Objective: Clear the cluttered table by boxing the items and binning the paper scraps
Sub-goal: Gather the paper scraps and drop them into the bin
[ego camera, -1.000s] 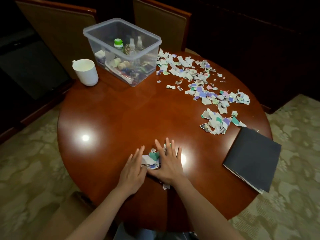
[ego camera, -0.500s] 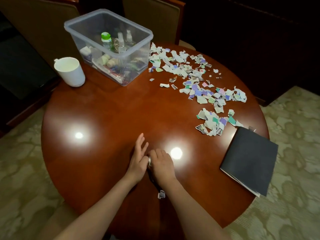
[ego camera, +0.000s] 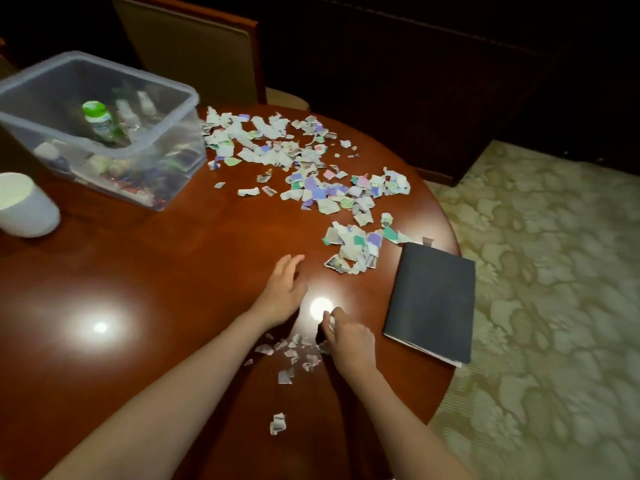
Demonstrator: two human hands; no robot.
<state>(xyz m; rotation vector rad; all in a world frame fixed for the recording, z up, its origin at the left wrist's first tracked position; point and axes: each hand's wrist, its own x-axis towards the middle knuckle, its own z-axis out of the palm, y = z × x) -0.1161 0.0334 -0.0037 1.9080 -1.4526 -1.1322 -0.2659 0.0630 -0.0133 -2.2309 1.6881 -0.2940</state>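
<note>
Small items sit in the clear box (ego camera: 162,148) at far left; the notebook (ego camera: 433,299) and mug (ego camera: 26,206) remain on the bench (ego camera: 173,271). Most paper scraps (ego camera: 311,174) lie unbinned, far right. The right hand (ego camera: 349,337) pinches a few near scraps in curled fingers; the left hand (ego camera: 282,292) rests flat, fingers straight.

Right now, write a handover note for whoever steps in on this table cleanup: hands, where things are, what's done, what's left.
Left hand: open, fingers straight, holding nothing.
Right hand: curled round a few paper scraps.
Loose scraps lie by the near edge; the big scatter lies beyond, right of the clear box.
Done: bottles and small items are in the box.
Left: black notebook, white mug, all scraps. No bin in view.
</note>
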